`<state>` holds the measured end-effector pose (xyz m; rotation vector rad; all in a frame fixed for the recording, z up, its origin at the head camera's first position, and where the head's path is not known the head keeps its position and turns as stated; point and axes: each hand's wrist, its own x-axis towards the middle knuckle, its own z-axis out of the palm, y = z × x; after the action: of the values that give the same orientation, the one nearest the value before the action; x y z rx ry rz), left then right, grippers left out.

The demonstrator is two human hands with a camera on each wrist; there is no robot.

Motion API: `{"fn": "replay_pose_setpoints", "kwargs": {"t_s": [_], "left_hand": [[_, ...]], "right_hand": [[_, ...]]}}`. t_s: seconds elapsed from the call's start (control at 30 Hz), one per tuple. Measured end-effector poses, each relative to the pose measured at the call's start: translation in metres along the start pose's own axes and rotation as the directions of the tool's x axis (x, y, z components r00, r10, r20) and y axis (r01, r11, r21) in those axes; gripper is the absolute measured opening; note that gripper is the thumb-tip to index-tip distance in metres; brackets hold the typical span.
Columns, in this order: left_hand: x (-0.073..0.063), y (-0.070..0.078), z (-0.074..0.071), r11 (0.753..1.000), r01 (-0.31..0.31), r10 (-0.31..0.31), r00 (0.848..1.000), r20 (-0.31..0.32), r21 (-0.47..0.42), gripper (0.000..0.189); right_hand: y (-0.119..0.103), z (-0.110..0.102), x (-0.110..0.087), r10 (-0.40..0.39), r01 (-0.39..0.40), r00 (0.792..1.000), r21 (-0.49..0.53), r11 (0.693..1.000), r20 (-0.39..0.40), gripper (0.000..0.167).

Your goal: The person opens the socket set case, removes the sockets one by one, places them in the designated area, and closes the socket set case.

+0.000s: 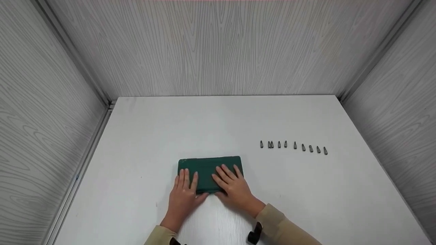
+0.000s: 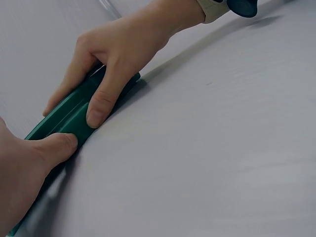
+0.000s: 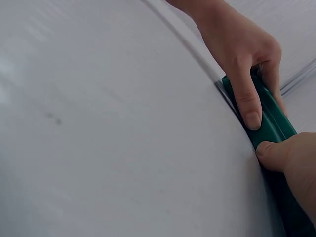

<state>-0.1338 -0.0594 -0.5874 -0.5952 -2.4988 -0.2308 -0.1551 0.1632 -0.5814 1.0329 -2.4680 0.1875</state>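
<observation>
A flat dark green case (image 1: 205,170) lies on the white table, lid shut, one long side facing the person. My left hand (image 1: 184,196) presses on its left part, fingers straight across the lid and thumb along the near edge. On the right part of the lid rests my right hand (image 1: 236,190), fingers spread, its thumb also at the near edge. In the left wrist view both thumbs press the case's ridged front side (image 2: 74,121), tips close together. The right wrist view shows the same front side (image 3: 269,129) between the two thumbs.
To the right and farther back, several small grey pointed pieces (image 1: 295,145) stand in a loose row, two of them side by side. Wood-grained panels enclose the white table (image 1: 170,126) at the back (image 1: 218,47), left (image 1: 41,102) and right (image 1: 402,88).
</observation>
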Motion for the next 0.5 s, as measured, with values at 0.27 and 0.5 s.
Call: {"fn": "replay_pose_setpoints", "kwargs": {"t_s": [0.27,0.5], "left_hand": [[-0.001,0.0,-0.003,0.999,0.043,-0.041,0.997,0.058,-0.026,0.081],[0.011,0.0,-0.016,0.991,0.099,-0.089,0.989,0.118,-0.087,0.084]], "right_hand": [[0.0,-0.003,0.003,0.012,-0.011,1.0,0.059,0.998,-0.011,0.06],[0.022,-0.022,0.004,0.03,0.035,0.977,0.298,0.954,-0.211,0.051]]}}
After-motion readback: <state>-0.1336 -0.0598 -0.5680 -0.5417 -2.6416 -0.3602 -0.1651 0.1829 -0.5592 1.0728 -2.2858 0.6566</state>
